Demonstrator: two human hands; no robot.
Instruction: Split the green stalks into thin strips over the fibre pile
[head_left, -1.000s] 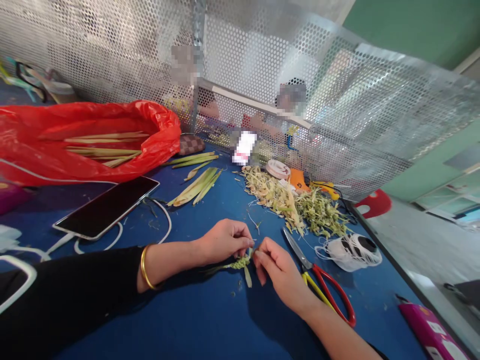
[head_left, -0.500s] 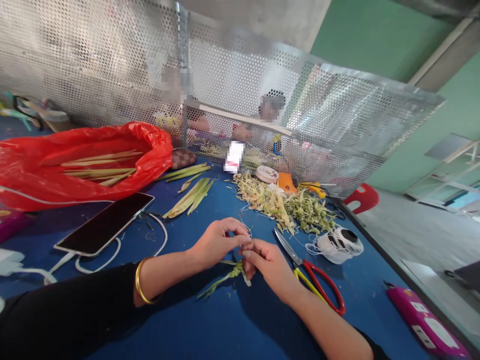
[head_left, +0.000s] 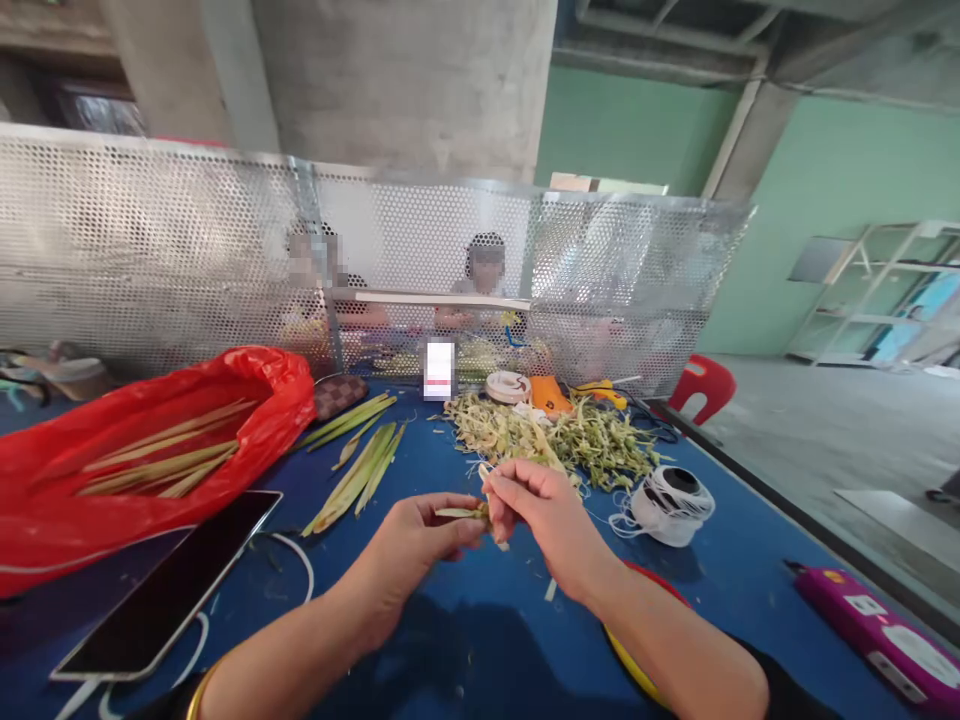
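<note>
1. Pinching the small leafy piece [head_left: 454,513] between thumb and fingers, your left hand [head_left: 405,548] holds it above the blue table [head_left: 450,655], seemingly to steady it.
2. Your right hand [head_left: 551,520] meets it there, thumb and fingertips pressed together at a pale strip [head_left: 484,473], likely for fine control; the exact grip is partly hidden.
3. Beyond your fingers lies the plant heap [head_left: 517,432], with the white spool [head_left: 666,524] at its right, apparently for easy reach.
4. Farther left, the red bag [head_left: 276,378] gapes around long strips [head_left: 161,462], perhaps for access.
</note>
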